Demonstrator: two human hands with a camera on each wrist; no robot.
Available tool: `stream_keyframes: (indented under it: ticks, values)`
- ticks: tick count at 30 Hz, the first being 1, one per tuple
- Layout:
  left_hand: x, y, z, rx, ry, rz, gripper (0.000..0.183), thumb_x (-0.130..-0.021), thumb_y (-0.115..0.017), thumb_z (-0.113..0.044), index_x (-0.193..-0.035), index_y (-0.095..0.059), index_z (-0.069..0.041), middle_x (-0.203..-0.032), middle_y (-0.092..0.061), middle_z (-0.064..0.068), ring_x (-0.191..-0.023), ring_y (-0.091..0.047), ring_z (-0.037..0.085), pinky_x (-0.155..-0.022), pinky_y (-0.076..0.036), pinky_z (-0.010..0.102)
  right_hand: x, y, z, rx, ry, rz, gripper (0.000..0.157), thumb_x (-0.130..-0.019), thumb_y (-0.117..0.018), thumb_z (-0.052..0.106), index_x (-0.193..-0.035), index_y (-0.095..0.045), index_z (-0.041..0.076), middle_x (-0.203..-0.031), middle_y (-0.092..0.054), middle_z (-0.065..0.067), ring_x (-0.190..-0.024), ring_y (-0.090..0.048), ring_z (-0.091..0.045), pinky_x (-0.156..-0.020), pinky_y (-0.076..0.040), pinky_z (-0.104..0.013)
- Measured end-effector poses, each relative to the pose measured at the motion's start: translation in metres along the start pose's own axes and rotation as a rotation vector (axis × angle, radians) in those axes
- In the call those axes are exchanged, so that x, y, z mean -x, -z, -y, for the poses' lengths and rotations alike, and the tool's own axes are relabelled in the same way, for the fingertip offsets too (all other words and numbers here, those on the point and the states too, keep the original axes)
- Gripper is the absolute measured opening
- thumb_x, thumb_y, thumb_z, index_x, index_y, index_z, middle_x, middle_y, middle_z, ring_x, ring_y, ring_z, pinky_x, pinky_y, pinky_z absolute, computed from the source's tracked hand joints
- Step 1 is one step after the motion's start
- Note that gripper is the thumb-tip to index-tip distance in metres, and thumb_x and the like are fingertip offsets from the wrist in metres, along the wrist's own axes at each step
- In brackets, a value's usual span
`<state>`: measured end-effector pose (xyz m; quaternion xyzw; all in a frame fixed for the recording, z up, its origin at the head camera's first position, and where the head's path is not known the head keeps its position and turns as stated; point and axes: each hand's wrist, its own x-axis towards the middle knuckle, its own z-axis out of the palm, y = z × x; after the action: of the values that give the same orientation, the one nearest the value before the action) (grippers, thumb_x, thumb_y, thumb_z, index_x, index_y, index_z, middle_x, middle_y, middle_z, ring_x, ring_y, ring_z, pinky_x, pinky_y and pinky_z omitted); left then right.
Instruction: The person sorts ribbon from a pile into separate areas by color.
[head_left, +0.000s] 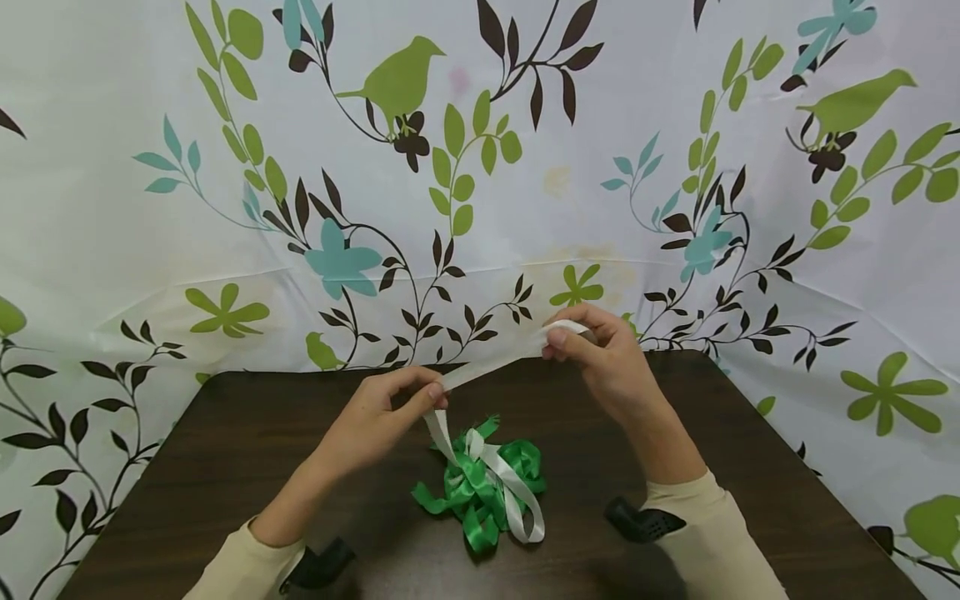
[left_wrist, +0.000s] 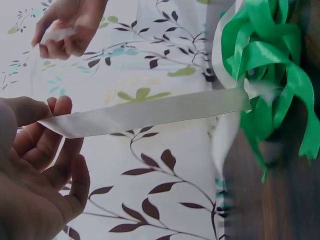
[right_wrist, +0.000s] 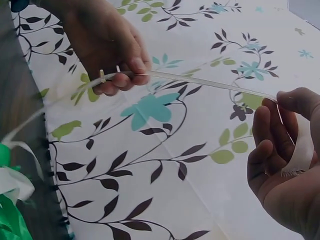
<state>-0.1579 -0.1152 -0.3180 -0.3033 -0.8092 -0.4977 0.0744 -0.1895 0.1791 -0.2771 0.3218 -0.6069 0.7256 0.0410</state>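
Observation:
A white ribbon (head_left: 483,369) stretches between the two hands above the table. My left hand (head_left: 382,417) pinches it between thumb and fingers, and from there the ribbon drops to the pile. Higher and to the right, my right hand (head_left: 603,358) pinches the ribbon near its frayed end (right_wrist: 294,172), which hangs over the palm in the right wrist view. Below the hands lies a tangled heap of green ribbon (head_left: 480,492), with a loop of the white ribbon lying over it. In the left wrist view, the hanging white length (left_wrist: 155,112) runs from my fingers to the green heap (left_wrist: 270,60).
The dark brown table (head_left: 285,450) carries the heap near its middle. Behind it and at the sides hangs a white cloth (head_left: 480,250) printed with leaves, birds and flowers. Black wrist devices (head_left: 643,521) sit by both sleeves.

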Motion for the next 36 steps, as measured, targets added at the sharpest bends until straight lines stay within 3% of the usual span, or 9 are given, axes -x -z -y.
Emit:
stream_keyframes:
  ticks: [6,12,21,28,36]
  values:
    - [-0.001,0.007,0.020,-0.054,0.025,-0.044,0.013,-0.094,-0.052,-0.036,-0.096,-0.063,-0.028,-0.085,-0.064,-0.008,-0.082,-0.057,0.008,-0.063,-0.044,0.032,0.000,0.007,0.007,-0.052,0.039,-0.062,0.009,-0.090,-0.058,-0.001,-0.098,-0.060,-0.005,-0.097,-0.056,-0.015,-0.076,-0.060,-0.024,-0.074,-0.046,-0.033]
    - [-0.001,0.014,0.025,-0.082,0.050,-0.071,0.015,-0.095,-0.052,-0.036,-0.096,-0.063,-0.027,-0.083,-0.064,-0.009,-0.080,-0.058,0.007,-0.059,-0.042,0.032,-0.002,0.016,0.013,-0.106,0.099,-0.100,0.009,-0.089,-0.055,-0.006,-0.096,-0.060,-0.008,-0.094,-0.055,-0.015,-0.073,-0.060,-0.023,-0.072,-0.047,-0.031]
    - [-0.001,0.030,0.032,-0.135,0.068,-0.106,0.018,-0.094,-0.053,-0.035,-0.101,-0.064,-0.022,-0.083,-0.064,-0.008,-0.081,-0.059,0.007,-0.064,-0.045,0.033,-0.002,0.035,0.019,-0.162,0.144,-0.172,0.009,-0.089,-0.053,-0.008,-0.097,-0.057,-0.011,-0.082,-0.061,-0.016,-0.071,-0.061,-0.024,-0.072,-0.048,-0.032]
    - [0.001,0.041,0.036,-0.164,0.116,-0.143,0.018,-0.093,-0.053,-0.041,-0.102,-0.062,-0.028,-0.084,-0.064,-0.010,-0.083,-0.058,0.005,-0.068,-0.045,0.032,-0.004,0.056,0.014,-0.139,0.144,-0.232,0.010,-0.090,-0.055,-0.003,-0.098,-0.056,-0.010,-0.078,-0.060,-0.018,-0.073,-0.059,-0.024,-0.071,-0.048,-0.032]
    - [-0.001,0.052,0.054,-0.154,0.168,-0.161,0.020,-0.093,-0.054,-0.039,-0.097,-0.064,-0.021,-0.085,-0.064,-0.002,-0.079,-0.058,0.011,-0.062,-0.044,0.033,-0.004,0.080,0.001,-0.121,0.081,-0.272,0.016,-0.092,-0.056,0.001,-0.101,-0.054,-0.012,-0.082,-0.060,-0.018,-0.077,-0.057,-0.024,-0.070,-0.047,-0.030]
